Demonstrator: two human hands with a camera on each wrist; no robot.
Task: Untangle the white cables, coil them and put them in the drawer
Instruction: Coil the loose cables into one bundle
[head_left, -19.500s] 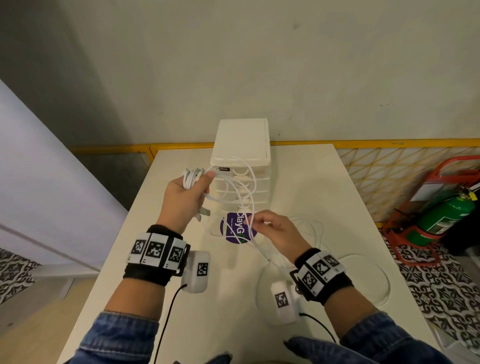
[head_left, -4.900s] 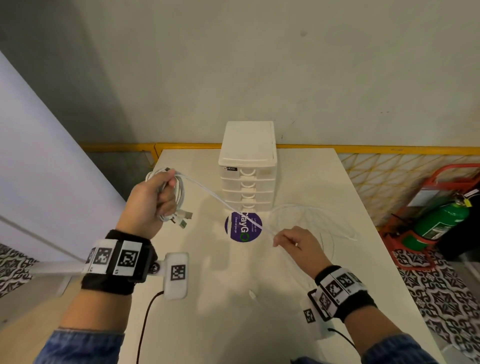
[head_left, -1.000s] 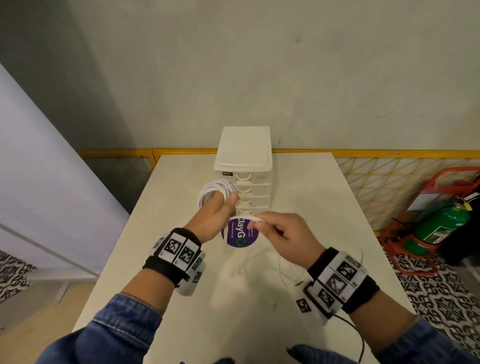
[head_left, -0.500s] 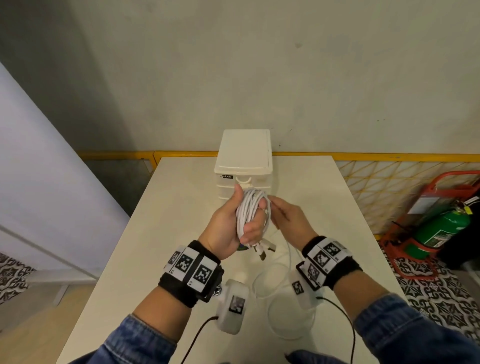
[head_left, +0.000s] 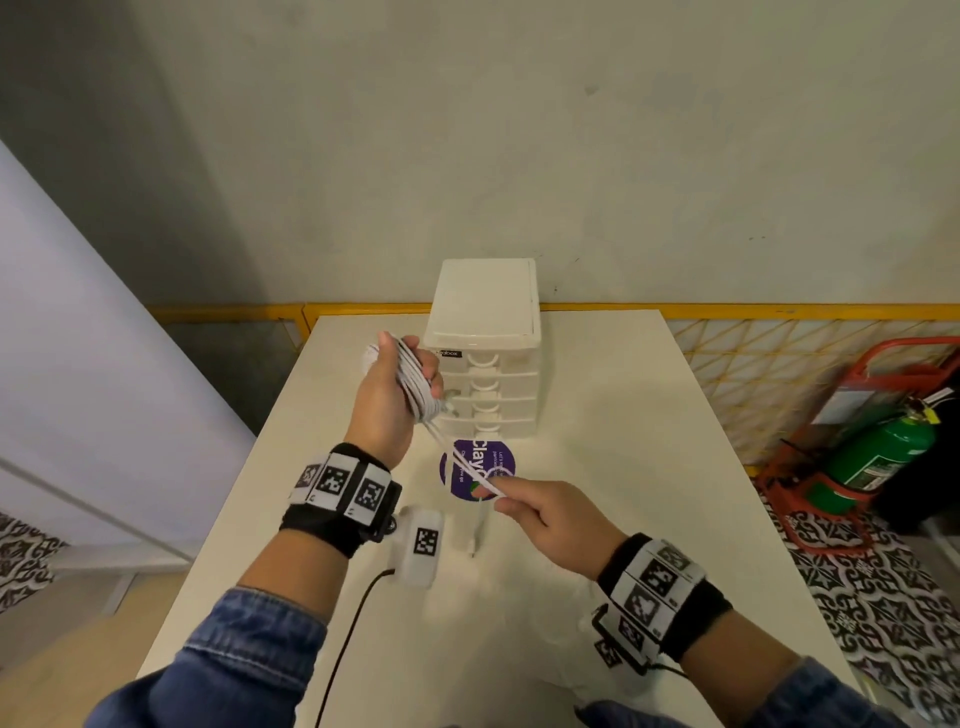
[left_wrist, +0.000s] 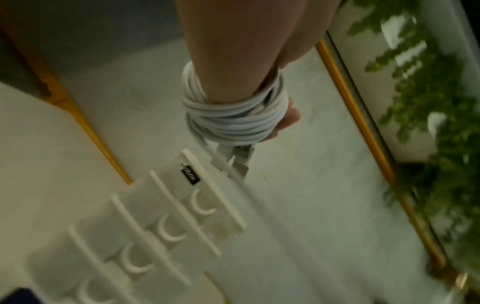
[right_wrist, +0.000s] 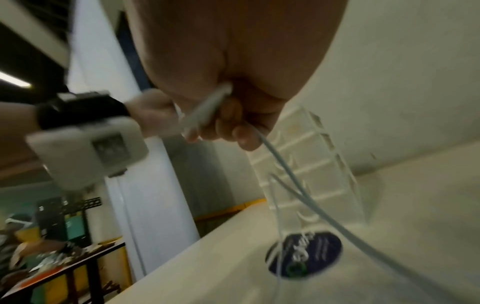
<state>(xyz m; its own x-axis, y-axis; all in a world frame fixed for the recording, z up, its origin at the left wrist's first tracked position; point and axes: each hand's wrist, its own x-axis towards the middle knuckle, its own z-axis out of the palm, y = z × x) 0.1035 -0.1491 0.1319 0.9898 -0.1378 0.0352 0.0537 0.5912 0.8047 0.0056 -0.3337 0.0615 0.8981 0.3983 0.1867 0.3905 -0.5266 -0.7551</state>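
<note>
A: What is stood on the pale rectangular table (head_left: 623, 441)?

B: A small cream plastic drawer unit with four closed drawers (head_left: 485, 364) is placed at the far middle, and a round purple sticker (head_left: 480, 467) is stuck to the tabletop just in front of it. No drawer has been pulled out yet.

A: And where are the white cables (head_left: 415, 387) kept?

B: Most of their length is wound in a thick bundle around the fingers of the left hand (head_left: 389, 400), which is held raised just beside the unit's top left corner. The fingers are curled round the coil, and a couple of plug ends can be seen hanging from its lower edge in the left wrist view.

A: Is anything left loose?

B: A taut white strand (head_left: 457, 457) is run from the coil down to the right hand (head_left: 550, 514), where it is pinched between thumb and fingertips above the sticker. A short tail appears to hang below the pinch towards the table, though the blur leaves its end uncertain.

A: How is the cable expected to handle?

B: It is judged light, soft and springy, with a smooth jacket likely to slip. The coil should be clamped across all its turns, since a loosened grip would let it spring open; the free strand is best held close to the coil.
</note>
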